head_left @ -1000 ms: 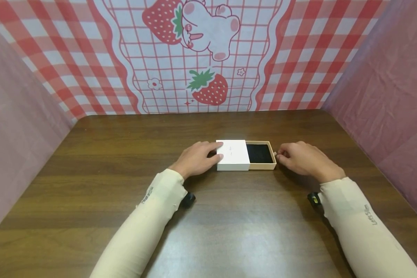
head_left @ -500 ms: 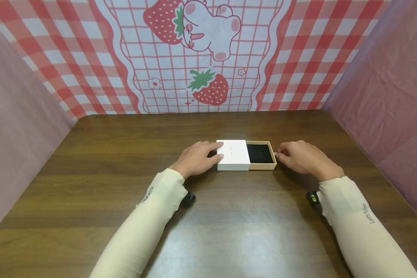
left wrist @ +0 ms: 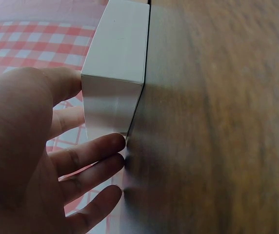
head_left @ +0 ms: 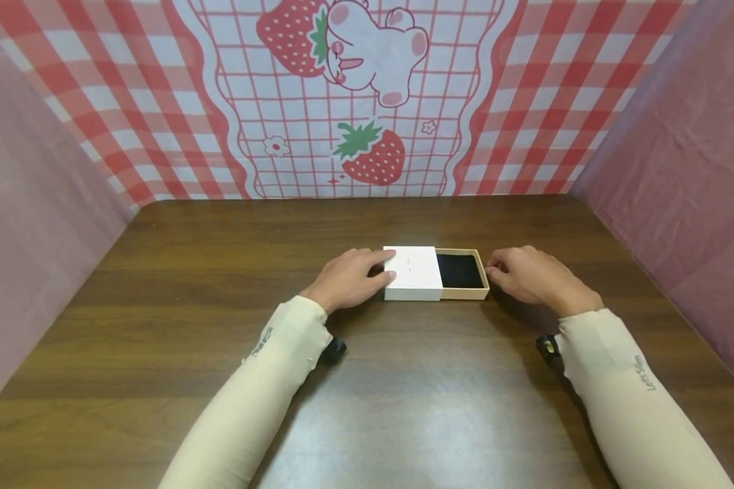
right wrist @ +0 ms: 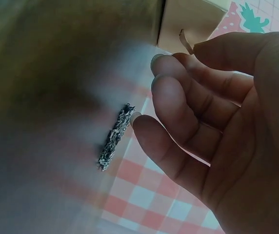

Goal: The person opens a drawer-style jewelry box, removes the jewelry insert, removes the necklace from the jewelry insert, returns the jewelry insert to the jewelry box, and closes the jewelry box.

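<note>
A white box sleeve point(head_left: 412, 272) lies on the table, with a tan tray point(head_left: 465, 294) drawn about halfway out of its right side. Black lining point(head_left: 460, 272) covers the tray's inside. My left hand point(head_left: 347, 278) rests its thumb and index finger on the sleeve's left edge. In the left wrist view the other fingers stretch out by the sleeve's end, their tips at the table. At the tray's right end, my right hand point(head_left: 529, 275) pinches a small pull tab point(right wrist: 184, 40) between thumb and index finger, the other fingers loosely bent.
The brown wooden table point(head_left: 391, 407) ends at a red-and-white checked cloth point(head_left: 544, 102) at the back. Pink cloths point(head_left: 691, 176) hang on both sides. A small speckled strip point(right wrist: 116, 137) shows at the table's edge in the right wrist view.
My right hand has shifted slightly left, closer to the tray's end. The left hand stays on the sleeve, and the tray stands out about as far as before.
</note>
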Available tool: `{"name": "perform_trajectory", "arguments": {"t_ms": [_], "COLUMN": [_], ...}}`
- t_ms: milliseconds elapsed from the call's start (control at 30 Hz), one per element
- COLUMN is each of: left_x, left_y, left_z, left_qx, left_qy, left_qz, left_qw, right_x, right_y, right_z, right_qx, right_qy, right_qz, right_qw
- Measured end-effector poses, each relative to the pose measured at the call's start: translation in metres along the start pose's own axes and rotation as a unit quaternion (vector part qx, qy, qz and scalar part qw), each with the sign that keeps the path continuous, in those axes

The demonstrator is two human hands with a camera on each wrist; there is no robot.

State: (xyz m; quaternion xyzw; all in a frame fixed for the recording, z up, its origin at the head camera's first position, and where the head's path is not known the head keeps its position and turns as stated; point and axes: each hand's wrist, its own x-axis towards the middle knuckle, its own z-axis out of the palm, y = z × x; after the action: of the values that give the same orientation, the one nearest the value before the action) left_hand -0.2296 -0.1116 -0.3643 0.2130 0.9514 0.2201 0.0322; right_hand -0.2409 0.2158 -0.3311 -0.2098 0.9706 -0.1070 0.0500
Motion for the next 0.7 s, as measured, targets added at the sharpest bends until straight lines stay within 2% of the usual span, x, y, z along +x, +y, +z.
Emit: {"name": "perform_trajectory", "arguments": {"t_ms": [567,700], "left_x": [0.0,0.001], "left_y": [-0.002,-0.002], "left_z": [0.0,0.0], "left_qx": [-0.002,-0.001], "left_qy": [-0.001,-0.001], "left_qz": [-0.002,0.004], "left_qw": [1.0,1.0], "right_x": [0.011,0.012], "right_y": [-0.002,-0.002], "right_z": [-0.002,-0.002], "right_qx": [0.001,0.008], "right_qy": [0.006,-0.001], "right_qz": [-0.016,-0.007], "right_qw": [0.9999,0.9999]}}
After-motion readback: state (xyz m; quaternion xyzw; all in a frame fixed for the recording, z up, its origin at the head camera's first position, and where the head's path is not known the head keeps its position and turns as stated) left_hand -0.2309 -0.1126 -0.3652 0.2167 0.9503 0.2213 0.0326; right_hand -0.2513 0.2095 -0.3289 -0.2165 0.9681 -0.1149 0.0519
